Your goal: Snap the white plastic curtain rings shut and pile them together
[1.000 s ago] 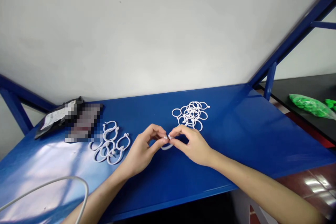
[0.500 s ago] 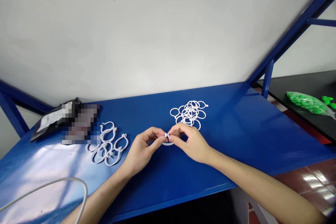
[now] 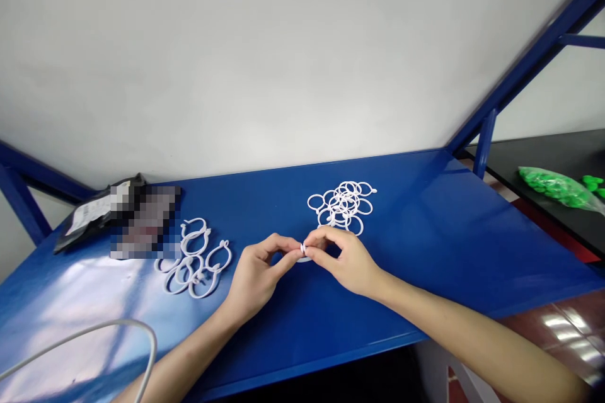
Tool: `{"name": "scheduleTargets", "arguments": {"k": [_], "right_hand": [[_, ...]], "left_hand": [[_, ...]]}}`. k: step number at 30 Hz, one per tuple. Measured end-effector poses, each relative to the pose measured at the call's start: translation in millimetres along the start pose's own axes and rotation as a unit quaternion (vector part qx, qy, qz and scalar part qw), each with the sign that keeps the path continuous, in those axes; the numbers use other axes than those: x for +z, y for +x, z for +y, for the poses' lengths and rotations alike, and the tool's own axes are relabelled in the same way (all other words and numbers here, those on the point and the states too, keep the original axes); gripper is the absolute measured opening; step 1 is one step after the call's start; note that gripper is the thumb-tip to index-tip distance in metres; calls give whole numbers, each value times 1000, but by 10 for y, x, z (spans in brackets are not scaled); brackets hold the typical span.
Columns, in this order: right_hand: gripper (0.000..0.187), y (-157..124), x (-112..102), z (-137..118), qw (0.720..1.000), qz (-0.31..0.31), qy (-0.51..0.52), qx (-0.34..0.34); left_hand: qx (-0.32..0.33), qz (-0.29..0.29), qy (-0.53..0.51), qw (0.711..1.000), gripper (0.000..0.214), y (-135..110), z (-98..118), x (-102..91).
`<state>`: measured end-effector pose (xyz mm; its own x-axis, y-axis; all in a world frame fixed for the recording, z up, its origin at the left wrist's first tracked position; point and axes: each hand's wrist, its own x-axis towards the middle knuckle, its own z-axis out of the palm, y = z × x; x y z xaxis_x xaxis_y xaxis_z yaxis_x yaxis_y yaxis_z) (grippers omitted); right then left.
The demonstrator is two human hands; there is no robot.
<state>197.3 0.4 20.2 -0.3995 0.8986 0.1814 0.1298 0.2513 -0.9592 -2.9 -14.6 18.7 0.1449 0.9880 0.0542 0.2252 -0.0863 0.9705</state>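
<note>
My left hand (image 3: pixel 255 274) and my right hand (image 3: pixel 352 263) meet above the blue table, each pinching one end of a white plastic ring (image 3: pixel 303 249) between thumb and fingers. The two ends of the ring are together at my fingertips, but whether they are fastened I cannot tell. Most of its loop is hidden; a short arc shows just below the fingers. Left of my left hand lies a loose group of white rings (image 3: pixel 203 293), at least one of them with its ends apart. Beyond my right hand is a heap of overlapping white rings (image 3: pixel 363 225), which look closed.
A black plastic packet (image 3: pixel 101 211) with a label and a dark, partly blurred flat item (image 3: pixel 151 220) lie at the table's left. A pale cable (image 3: pixel 154 343) arcs across the lower left. Blue frame bars (image 3: pixel 484 138) rise at the sides. A bag of green pieces (image 3: pixel 553 187) rests on a black surface.
The ring's two ends, a little apart before, have come together between my fingertips. My hands have drawn closer and shifted slightly.
</note>
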Motion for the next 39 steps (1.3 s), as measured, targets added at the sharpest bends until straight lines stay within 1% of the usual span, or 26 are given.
{"name": "scheduleTargets", "arguments": {"k": [5,16,24,31,39], "right_hand": [[5,-5,-1,8,1000,-1,-11,-15],[5,1,11,69,999,8,-29,-26],[5,10,12,107,999,7,-35,-18],[6,-4,24,114,999,7,-40,-17],[5,26,32,90,1000,4,-27,-10]], "left_hand": [[20,7,14,1000,16,-16,-35,15],[25,12,15,999,18,0,-137,50],[25,12,7,1000,18,13,-206,66],[15,8,11,1000,21,12,-215,81],[35,2,50,998,21,19,-177,58]]}}
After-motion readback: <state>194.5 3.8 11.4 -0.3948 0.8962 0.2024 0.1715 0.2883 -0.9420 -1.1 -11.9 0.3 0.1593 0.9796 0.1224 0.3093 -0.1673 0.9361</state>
